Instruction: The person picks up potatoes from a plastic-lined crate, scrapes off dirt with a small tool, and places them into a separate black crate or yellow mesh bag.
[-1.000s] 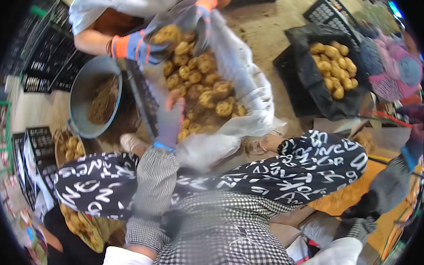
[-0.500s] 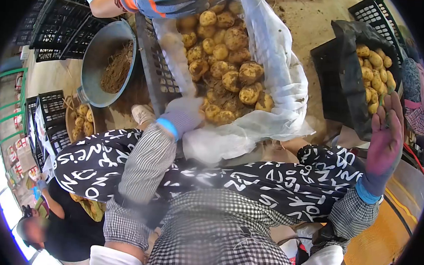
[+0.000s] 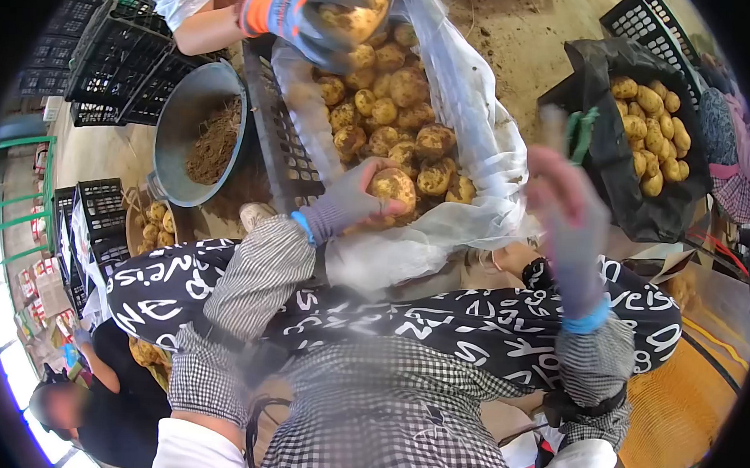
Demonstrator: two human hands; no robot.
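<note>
My left hand [image 3: 356, 198], in a grey glove with bare fingertips, is closed around a dirt-covered potato [image 3: 394, 187]. It is over the near end of a black crate [image 3: 271, 121] lined with white plastic film [image 3: 481, 96] and filled with muddy potatoes [image 3: 409, 87]. My right hand [image 3: 572, 222], gloved with pinkish fingers, is raised right of the film, blurred by motion. Its fingers look apart, with nothing visible in them. Beyond it, a crate lined with a black bag [image 3: 599, 76] contains cleaner potatoes [image 3: 654, 133].
Another person's gloved hand [image 3: 305, 18] holds potatoes above the crate's far end. A blue-grey basin [image 3: 166, 133] with soil stands left, near a basket of potatoes [image 3: 154, 224]. Black crates [image 3: 119, 64] are stacked at upper left. Another person [image 3: 121, 390] is at lower left.
My left hand has come up with a potato in its grasp. My right hand has swung left, away from the black-bagged crate. The other person's hand now lifts potatoes.
</note>
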